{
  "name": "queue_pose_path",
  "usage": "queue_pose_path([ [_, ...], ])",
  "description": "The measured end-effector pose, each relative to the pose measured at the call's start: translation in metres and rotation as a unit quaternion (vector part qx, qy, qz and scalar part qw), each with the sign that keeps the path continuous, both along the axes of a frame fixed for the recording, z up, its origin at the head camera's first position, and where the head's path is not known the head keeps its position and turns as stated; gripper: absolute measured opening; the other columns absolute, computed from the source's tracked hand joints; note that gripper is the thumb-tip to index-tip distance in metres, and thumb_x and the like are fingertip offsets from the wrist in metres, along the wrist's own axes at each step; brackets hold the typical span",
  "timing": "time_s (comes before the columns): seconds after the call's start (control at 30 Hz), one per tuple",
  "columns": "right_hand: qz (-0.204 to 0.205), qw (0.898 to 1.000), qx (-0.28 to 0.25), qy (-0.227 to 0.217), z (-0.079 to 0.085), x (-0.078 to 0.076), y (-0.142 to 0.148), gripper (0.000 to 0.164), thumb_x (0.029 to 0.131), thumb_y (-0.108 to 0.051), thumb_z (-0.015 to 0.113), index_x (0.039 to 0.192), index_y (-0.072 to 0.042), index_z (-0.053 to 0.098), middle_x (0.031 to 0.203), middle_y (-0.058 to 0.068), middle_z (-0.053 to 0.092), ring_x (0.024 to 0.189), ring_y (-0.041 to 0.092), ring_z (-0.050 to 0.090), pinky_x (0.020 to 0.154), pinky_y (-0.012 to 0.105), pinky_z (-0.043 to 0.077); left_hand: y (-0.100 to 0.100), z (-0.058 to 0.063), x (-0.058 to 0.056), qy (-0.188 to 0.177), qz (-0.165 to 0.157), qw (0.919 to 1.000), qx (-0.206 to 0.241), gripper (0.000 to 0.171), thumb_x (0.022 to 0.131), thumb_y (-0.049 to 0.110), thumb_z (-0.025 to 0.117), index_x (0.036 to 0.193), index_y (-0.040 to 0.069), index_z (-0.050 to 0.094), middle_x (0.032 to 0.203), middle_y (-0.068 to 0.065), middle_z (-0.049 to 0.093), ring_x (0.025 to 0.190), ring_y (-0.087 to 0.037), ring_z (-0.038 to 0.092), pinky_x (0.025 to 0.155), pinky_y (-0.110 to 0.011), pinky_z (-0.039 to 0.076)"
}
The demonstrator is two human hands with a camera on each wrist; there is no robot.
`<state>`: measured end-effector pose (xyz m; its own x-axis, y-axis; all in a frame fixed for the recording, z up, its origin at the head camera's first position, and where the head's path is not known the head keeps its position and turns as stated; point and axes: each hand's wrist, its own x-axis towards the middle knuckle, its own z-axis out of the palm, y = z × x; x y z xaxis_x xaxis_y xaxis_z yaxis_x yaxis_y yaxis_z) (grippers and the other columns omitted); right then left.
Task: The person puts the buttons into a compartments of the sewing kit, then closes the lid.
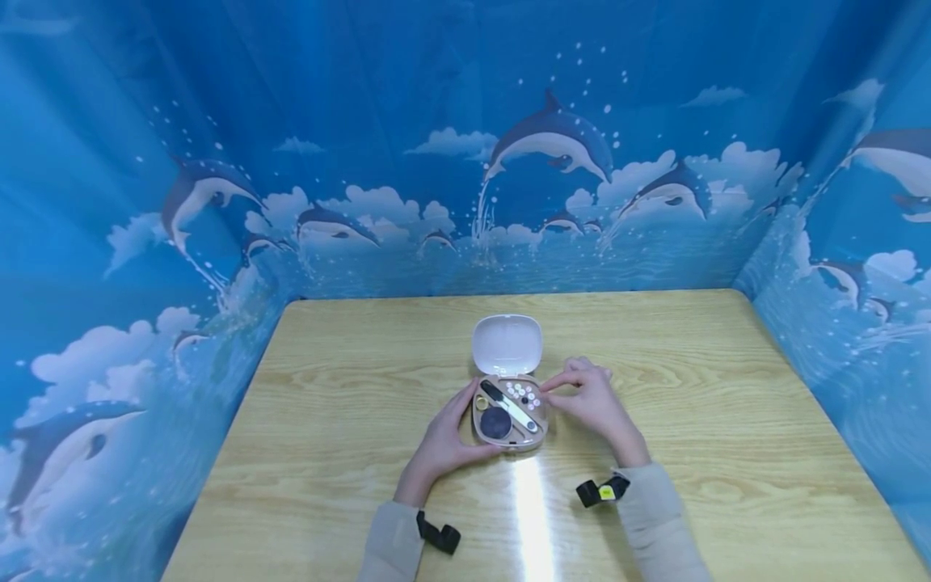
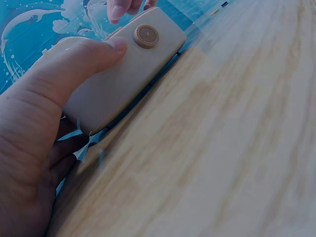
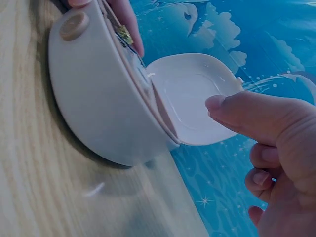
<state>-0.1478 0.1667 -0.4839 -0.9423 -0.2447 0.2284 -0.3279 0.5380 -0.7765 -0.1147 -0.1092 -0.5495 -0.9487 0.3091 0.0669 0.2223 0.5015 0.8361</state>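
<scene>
On the table stands a small cream sewing box (image 1: 524,443), its white lid (image 1: 507,345) raised at the back. My left hand (image 1: 445,440) holds it from the left, thumb along the front near a round button-shaped clasp (image 2: 146,36), fingers round the far side. Inside are a long white-and-black tool (image 1: 518,409), a dark round piece (image 1: 496,423), a small gold ring-like piece (image 1: 482,402) and several white buttons (image 1: 522,392). My right hand (image 1: 587,398) is at the box's right edge beside the buttons, thumb and forefinger close together; whether they pinch anything is hidden.
The wood-grain table (image 1: 342,388) extends on both sides of the box. A blue dolphin-print curtain (image 1: 407,162) hangs along the back and sides. Black wrist mounts (image 1: 440,535) sit on both sleeves. A bright reflection lies on the table in front of the box.
</scene>
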Motion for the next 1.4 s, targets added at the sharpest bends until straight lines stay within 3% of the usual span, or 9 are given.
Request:
queue_pose_path([
  [0.17, -0.015, 1.0, -0.015, -0.002, 0.004, 0.001, 0.009, 0.011, 0.075, -0.01, 0.085, 0.085, -0.014, 0.08, 0.073, 0.013, 0.048, 0.081, 0.032, 0.046, 0.092, 0.051, 0.022, 0.0, 0.0, 0.0, -0.002, 0.001, 1.0, 0.001, 0.119, 0.062, 0.055, 0.09, 0.158, 0.031, 0.023, 0.16, 0.005, 0.029, 0.145, -0.022, 0.03, 0.118, -0.051, 0.026],
  [0.3, -0.027, 0.999, -0.034, -0.013, 0.007, 0.004, 0.018, 0.011, 0.076, -0.008, 0.084, 0.085, -0.012, 0.08, 0.073, 0.01, 0.045, 0.08, 0.035, 0.043, 0.095, 0.051, 0.022, 0.0, 0.0, 0.0, -0.002, 0.001, 1.0, 0.005, 0.119, 0.062, 0.054, 0.09, 0.158, 0.03, 0.024, 0.16, 0.005, 0.029, 0.145, -0.022, 0.03, 0.117, -0.051, 0.026],
  [0.4, -0.039, 0.998, -0.043, -0.028, 0.007, 0.006, 0.026, 0.011, 0.077, -0.007, 0.083, 0.087, -0.01, 0.08, 0.075, 0.016, 0.046, 0.08, 0.036, 0.043, 0.09, 0.046, 0.028, 0.0, 0.0, 0.0, -0.001, 0.001, 1.0, 0.006, 0.119, 0.062, 0.054, 0.09, 0.158, 0.03, 0.024, 0.16, 0.005, 0.03, 0.145, -0.022, 0.03, 0.117, -0.05, 0.026],
  [0.5, -0.054, 0.997, -0.035, -0.04, 0.005, 0.008, 0.035, 0.01, 0.078, -0.01, 0.083, 0.088, -0.011, 0.08, 0.078, 0.018, 0.048, 0.08, 0.03, 0.043, 0.079, 0.036, 0.034, -0.001, 0.0, 0.0, -0.002, 0.001, 1.0, 0.004, 0.119, 0.063, 0.053, 0.09, 0.158, 0.031, 0.023, 0.16, 0.005, 0.029, 0.145, -0.022, 0.03, 0.118, -0.05, 0.026],
  [0.63, -0.07, 0.996, -0.026, -0.041, 0.002, 0.012, 0.046, 0.009, 0.079, -0.012, 0.083, 0.088, -0.013, 0.08, 0.077, 0.011, 0.048, 0.078, 0.02, 0.042, 0.068, 0.029, 0.038, -0.001, 0.001, 0.0, -0.002, 0.001, 1.0, 0.004, 0.119, 0.063, 0.053, 0.09, 0.158, 0.031, 0.022, 0.16, 0.004, 0.029, 0.145, -0.023, 0.03, 0.117, -0.051, 0.026],
  [1.1, -0.079, 0.995, -0.022, -0.052, -0.02, 0.023, 0.084, 0.02, 0.079, -0.022, 0.085, 0.095, -0.011, 0.08, 0.077, 0.008, 0.043, 0.074, 0.016, 0.039, 0.062, 0.029, 0.037, 0.0, -0.001, -0.001, 0.006, 0.0, 1.0, 0.007, 0.12, 0.062, 0.054, 0.09, 0.159, 0.029, 0.023, 0.159, 0.003, 0.031, 0.144, -0.024, 0.032, 0.117, -0.051, 0.027],
  [1.4, -0.051, 0.997, -0.037, -0.044, -0.039, 0.03, 0.099, 0.017, 0.078, -0.014, 0.085, 0.093, -0.009, 0.08, 0.075, 0.014, 0.042, 0.075, 0.021, 0.039, 0.062, 0.026, 0.035, -0.001, -0.003, -0.001, 0.007, 0.001, 1.0, 0.004, 0.12, 0.062, 0.053, 0.09, 0.159, 0.029, 0.024, 0.159, 0.004, 0.031, 0.144, -0.024, 0.032, 0.117, -0.051, 0.027],
])
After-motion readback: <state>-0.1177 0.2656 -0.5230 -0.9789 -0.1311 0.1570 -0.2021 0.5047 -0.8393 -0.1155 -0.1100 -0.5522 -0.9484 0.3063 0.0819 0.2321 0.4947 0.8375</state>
